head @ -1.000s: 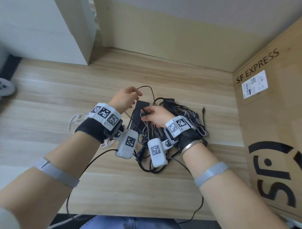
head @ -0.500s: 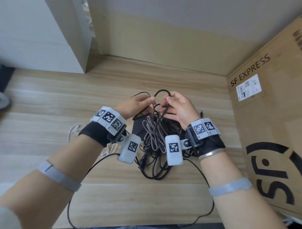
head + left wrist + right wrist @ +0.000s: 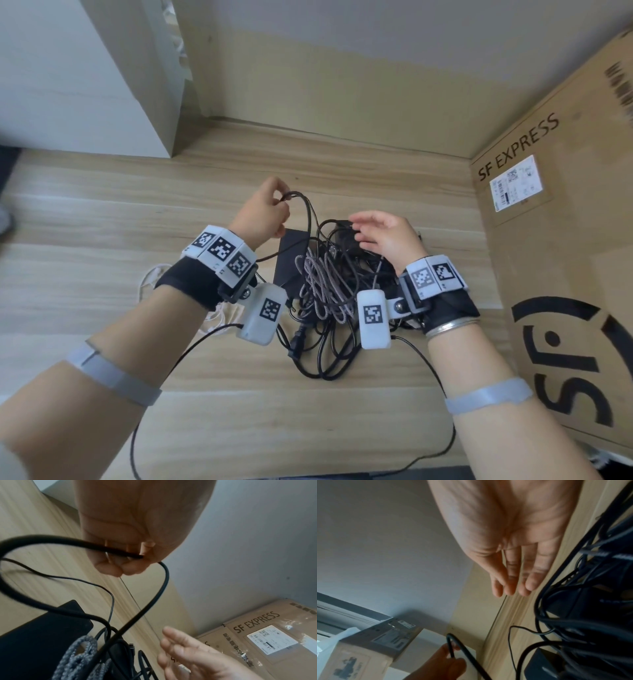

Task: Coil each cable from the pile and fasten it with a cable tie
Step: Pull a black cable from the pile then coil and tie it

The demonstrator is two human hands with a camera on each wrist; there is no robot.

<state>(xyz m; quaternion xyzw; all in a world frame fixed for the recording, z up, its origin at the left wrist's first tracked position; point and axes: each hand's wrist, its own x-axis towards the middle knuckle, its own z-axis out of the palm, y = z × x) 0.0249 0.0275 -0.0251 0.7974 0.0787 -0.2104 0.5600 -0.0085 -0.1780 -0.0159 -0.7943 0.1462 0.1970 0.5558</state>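
A tangled pile of cables [image 3: 325,301] lies on the wooden desk, with black leads, a grey braided cable [image 3: 317,281] and a black power brick [image 3: 291,253]. My left hand [image 3: 263,212] is raised above the pile's far left and pinches a bend of a black cable [image 3: 306,212] that loops down into the tangle; the left wrist view shows the fingers [image 3: 120,563] curled round it. My right hand [image 3: 383,233] hovers over the pile's far right, fingers [image 3: 510,582] straight and holding nothing.
A large cardboard box [image 3: 555,240] marked SF EXPRESS stands at the right edge of the desk. A white cabinet [image 3: 85,78] stands at the back left. A white cable [image 3: 150,281] lies left of the pile, partly behind my left wrist. Bare wood [image 3: 102,222] spreads left.
Both hands pinched a black loop together over the pile half a second ago. Now the right hand has let go and opened, and the left hand has lifted the loop up and leftward.
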